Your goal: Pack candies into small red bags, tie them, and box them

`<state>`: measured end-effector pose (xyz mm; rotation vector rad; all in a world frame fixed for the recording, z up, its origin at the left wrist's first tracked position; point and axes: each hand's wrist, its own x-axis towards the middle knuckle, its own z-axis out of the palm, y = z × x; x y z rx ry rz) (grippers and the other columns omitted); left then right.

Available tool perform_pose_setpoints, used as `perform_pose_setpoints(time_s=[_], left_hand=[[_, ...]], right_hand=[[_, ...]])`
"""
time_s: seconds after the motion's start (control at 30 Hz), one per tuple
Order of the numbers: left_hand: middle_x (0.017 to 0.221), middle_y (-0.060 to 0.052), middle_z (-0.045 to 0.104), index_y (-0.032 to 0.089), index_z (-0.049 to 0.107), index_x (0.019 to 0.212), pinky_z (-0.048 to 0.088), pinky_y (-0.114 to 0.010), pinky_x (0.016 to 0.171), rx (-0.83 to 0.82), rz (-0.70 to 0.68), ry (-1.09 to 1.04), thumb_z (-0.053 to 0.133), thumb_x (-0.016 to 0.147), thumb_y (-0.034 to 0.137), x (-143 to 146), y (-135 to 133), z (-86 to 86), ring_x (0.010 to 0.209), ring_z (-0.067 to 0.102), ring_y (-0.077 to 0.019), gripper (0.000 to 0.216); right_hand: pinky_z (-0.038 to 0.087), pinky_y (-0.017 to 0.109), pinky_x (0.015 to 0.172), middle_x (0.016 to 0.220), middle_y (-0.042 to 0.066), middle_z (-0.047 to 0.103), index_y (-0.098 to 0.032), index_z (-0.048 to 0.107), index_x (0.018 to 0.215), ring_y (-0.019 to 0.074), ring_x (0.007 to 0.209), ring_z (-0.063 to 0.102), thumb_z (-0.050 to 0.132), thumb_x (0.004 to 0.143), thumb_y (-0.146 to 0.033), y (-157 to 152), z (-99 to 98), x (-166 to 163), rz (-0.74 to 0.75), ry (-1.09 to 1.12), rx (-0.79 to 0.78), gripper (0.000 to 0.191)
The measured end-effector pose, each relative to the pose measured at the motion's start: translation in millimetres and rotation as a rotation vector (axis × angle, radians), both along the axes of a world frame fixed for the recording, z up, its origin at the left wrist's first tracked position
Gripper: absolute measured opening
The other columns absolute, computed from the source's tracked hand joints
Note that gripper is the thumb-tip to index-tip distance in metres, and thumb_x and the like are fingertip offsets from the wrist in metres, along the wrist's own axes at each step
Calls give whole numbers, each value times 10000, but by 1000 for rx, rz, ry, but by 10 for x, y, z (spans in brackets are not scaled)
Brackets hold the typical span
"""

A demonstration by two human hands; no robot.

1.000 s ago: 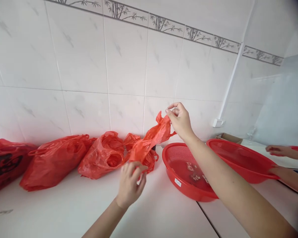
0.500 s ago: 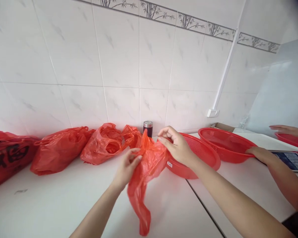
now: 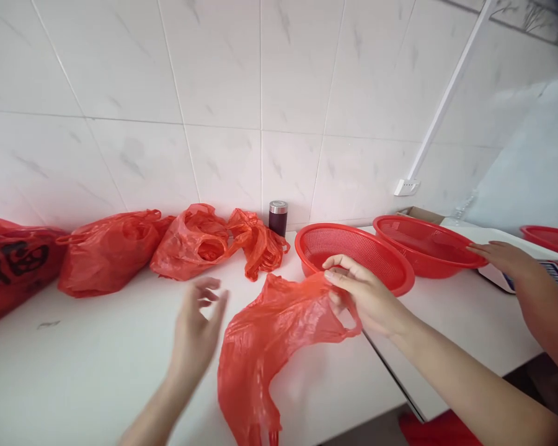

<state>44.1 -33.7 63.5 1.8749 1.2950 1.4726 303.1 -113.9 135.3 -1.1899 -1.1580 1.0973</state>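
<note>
A thin red plastic bag point(image 3: 279, 334) hangs from my right hand point(image 3: 358, 288), whose fingers pinch it near one handle loop. The bag droops down and to the left, its lower end near the bottom of the view. To the left of the bag is my left hand point(image 3: 199, 322), raised above the white table point(image 3: 106, 365). Its fingers are apart, slightly curled and a little blurred, and it holds nothing. Just behind my right hand stands a red plastic colander point(image 3: 402, 272), partly covered by that hand.
Filled red bags point(image 3: 111, 251) line the wall at left, beside a crumpled red bag point(image 3: 260, 241). A dark cup point(image 3: 278, 220) with a metal lid stands behind. At right, another person's hand point(image 3: 504, 257) touches a second red colander point(image 3: 428, 263) near a scale point(image 3: 555, 275).
My left hand has let go of the red bag and moved left. My right hand keeps hold of it, lower and further right, and the bag has spread out. The view tilts down.
</note>
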Motion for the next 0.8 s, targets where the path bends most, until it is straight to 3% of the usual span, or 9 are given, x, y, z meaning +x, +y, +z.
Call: perform_pose_setpoints(time_s=[0.1,0.17,0.23,0.33,0.43,0.53,0.6,0.7,0.8], left_hand=[[1164,-69,569,257,519,1139,467,-392,866,50,-135,216,635,788,413,352,-393,-184,1053,549,-253,401],[1154,-55,600,274,570,1115,477,-385,845,-40,-146,328,593,808,341,386,-427,-333,1064,566,-261,315],[1102,-25,644,286,629,1012,487,-343,783,-168,-134,394,521,818,252,229,-310,-410,983,614,-239,225],[1030,-15,676,280,665,929,480,-288,659,-334,-94,406,537,782,246,-164,-79,-321,773,645,-204,198],[731,-4,652,258,664,913,372,-238,441,-580,-97,316,623,748,390,-392,-1,-114,500,529,-157,216],[584,21,576,231,643,874,249,-204,380,-767,-283,117,624,756,493,-331,-67,17,414,417,-119,288],[616,9,596,210,619,843,277,-195,407,-820,-424,-32,620,767,520,-211,-136,47,443,448,-113,319],[672,-9,626,190,594,809,374,-201,489,-856,-552,-211,653,766,489,-60,-231,69,532,522,-118,307],[692,-14,632,180,595,770,432,-212,548,-933,-684,-382,718,730,421,-28,-300,92,583,553,-117,273]], right_hand=[[492,245,505,733,-51,524,-243,491,968,106,591,569,640,831,-393,-29,-5,-202,64,92,34,252],[445,216,454,730,-53,530,-250,489,968,90,543,538,619,850,-390,-54,13,-235,117,65,49,224],[367,189,402,710,-60,521,-249,492,952,64,473,462,614,854,-387,-78,29,-142,95,-33,57,209],[353,194,401,749,-40,526,-233,515,916,62,479,432,620,837,-390,-98,26,149,-50,-264,54,205],[481,280,555,838,16,574,-224,558,883,133,648,547,581,848,-364,-120,7,316,-172,-555,103,145],[499,376,785,947,60,606,-240,588,874,203,878,586,547,864,-274,-205,-5,88,-298,-794,334,54],[498,351,793,939,55,626,-249,588,912,188,869,597,512,891,-234,-271,-42,-233,-198,-809,449,80],[499,280,707,862,22,656,-240,610,953,152,779,610,482,916,-197,-256,-220,-660,128,-881,442,140],[481,311,766,911,60,671,-193,647,954,187,857,607,444,900,-117,-62,-511,-759,178,-1209,446,223]])
